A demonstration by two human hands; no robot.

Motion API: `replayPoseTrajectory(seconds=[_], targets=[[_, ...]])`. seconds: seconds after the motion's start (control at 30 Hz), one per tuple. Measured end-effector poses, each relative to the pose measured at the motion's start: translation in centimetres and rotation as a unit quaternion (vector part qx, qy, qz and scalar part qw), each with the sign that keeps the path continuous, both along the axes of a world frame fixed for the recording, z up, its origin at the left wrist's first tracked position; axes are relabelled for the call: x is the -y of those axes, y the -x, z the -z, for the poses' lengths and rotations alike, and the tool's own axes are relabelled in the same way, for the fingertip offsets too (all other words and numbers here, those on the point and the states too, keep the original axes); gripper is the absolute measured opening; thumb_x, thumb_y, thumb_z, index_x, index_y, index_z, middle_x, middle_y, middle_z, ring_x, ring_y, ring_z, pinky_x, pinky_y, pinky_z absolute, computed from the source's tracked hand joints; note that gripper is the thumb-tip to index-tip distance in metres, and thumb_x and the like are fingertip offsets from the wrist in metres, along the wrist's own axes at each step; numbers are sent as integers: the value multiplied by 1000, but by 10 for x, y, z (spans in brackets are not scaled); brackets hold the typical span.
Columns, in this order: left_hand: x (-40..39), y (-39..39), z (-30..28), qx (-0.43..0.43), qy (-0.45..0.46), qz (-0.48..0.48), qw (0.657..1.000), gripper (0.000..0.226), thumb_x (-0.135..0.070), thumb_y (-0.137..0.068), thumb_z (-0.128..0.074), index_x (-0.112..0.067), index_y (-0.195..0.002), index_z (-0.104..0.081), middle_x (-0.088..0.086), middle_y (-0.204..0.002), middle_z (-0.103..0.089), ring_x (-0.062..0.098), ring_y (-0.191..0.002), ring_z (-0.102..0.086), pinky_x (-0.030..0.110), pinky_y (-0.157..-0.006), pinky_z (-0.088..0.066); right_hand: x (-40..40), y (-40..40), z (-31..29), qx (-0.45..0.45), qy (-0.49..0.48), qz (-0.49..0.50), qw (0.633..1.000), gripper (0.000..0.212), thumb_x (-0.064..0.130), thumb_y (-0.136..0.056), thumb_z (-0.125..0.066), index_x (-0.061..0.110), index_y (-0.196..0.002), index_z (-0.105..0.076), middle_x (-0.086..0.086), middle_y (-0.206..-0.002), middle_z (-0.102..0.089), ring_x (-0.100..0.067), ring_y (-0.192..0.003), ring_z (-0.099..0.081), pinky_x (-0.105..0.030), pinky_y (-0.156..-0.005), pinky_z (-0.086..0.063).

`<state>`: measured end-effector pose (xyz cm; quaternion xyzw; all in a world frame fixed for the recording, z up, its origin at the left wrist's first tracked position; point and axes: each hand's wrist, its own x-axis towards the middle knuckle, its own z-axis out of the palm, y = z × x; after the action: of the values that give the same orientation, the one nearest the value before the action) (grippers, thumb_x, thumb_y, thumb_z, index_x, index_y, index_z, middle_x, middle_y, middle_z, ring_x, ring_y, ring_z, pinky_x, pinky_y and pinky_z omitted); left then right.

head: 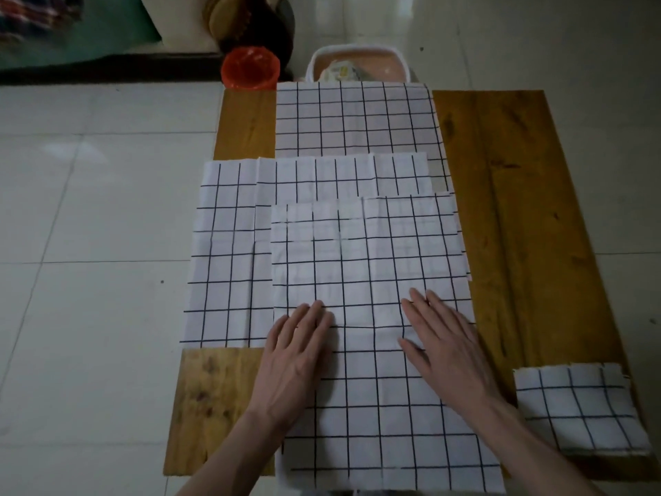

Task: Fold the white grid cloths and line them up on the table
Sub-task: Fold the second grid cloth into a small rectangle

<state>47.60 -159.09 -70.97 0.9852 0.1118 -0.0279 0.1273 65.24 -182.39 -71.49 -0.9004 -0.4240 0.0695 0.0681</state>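
Both hands flat, fingers straight, palms down on the top grid cloth (372, 281) — left hand (298, 347) on its left part, right hand (443, 347) on its right part, neither gripping anything. That cloth lies spread out in the middle of the wooden table (508, 209), its near edge hanging over the table's front edge toward the person. It overlaps a second spread cloth (229, 252) that sticks out to the left, past the table's left edge. A third spread cloth (357, 116) sits at the far end of the table, its near part tucked under the others. One folded cloth (579, 409), a small thick square with stacked layers visible at its near edge, sits alone at the near right corner of the table, apart from the spread ones. Beyond the far table edge: a red bucket (250, 68) on the tiled floor (89, 209), and a white-rimmed basin (357, 62) with stuff inside that is too blurred to tell.
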Motion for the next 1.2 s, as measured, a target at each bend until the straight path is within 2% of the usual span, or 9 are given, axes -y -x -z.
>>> replayPoseTrajectory(seconds=[0.2, 0.43, 0.5, 0.6, 0.73, 0.87, 0.93, 1.03, 1.2], targets=[[2, 2, 2, 16, 30, -19, 999, 62, -18, -96, -71, -22, -153, -46, 0, -163, -40, 25, -150, -36, 44, -119, -28, 1, 0, 0, 33, -98, -40, 994, 41, 34, -102, -53, 14, -132, -70, -2, -146, -61, -23, -139, -53, -38, -113, -36], [-2, 0, -5, 47, 65, -43, 996, 44, -20, -97, -50, -22, -141, -56, -3, -151, -49, 23, -136, -46, 39, -108, -38, -1, -4, -11, 46, -138, -57, 988, 12, 11, -90, -79, 14, -102, -80, 0, -117, -75, -23, -112, -67, -39, -97, -49], [-4, 0, -8, 57, 81, -55, 994, 43, -18, -95, -46, -21, -136, -60, -3, -144, -52, 23, -129, -49, 37, -104, -40, -1, -6, -16, 48, -146, -73, 985, 9, 12, -94, -73, 14, -101, -78, 0, -114, -75, -22, -110, -67, -38, -98, -48], [-6, -2, -14, 90, 114, -92, 985, 36, -15, -99, -62, -23, -133, -64, -7, -137, -57, 18, -124, -51, 32, -100, -39, -1, -9, -25, 46, -162, -96, 981, 14, 15, -97, -65, 11, -103, -76, -3, -114, -74, -22, -108, -68, -37, -98, -49], [-3, -13, -22, 86, 108, -34, 990, 38, -39, -106, -51, -24, -139, -60, -8, -138, -58, 17, -128, -49, 35, -106, -40, 4, -8, -34, 44, -160, -135, 977, 17, 14, -103, -61, 7, -114, -73, -3, -113, -73, -20, -106, -68, -38, -100, -52], [-7, -15, -22, 80, 95, 9, 992, 19, -30, -102, -61, -23, -118, -67, -7, -126, -62, 18, -119, -56, 40, -99, -46, 11, -10, -43, 53, -167, -145, 974, 14, 13, -101, -66, 8, -109, -75, -2, -102, -74, -18, -97, -70, -38, -101, -52], [-9, -16, -22, 83, 95, -1, 992, 14, -28, -104, -56, -21, -110, -66, -7, -116, -62, 19, -110, -57, 38, -95, -46, 12, -12, -47, 55, -173, -145, 973, 12, 14, -100, -67, 8, -105, -76, -1, -97, -74, -19, -92, -69, -37, -97, -53], [-11, -20, -27, 87, 100, -6, 991, 15, -29, -107, -49, -21, -108, -61, -7, -107, -59, 19, -98, -54, 35, -89, -45, 11, -13, -53, 48, -187, -138, 971, 8, 12, -98, -70, 8, -101, -76, -2, -92, -72, -21, -85, -69, -39, -88, -55], [-16, -24, -43, 82, 134, 20, 987, 13, -24, -110, -43, -18, -112, -55, -5, -99, -54, 15, -85, -47, 33, -76, -46, 8, -23, -59, -12, -166, -114, 979, 24, 17, -98, -63, 9, -118, -74, 0, -98, -70, -19, -89, -67, -37, -82, -55]])
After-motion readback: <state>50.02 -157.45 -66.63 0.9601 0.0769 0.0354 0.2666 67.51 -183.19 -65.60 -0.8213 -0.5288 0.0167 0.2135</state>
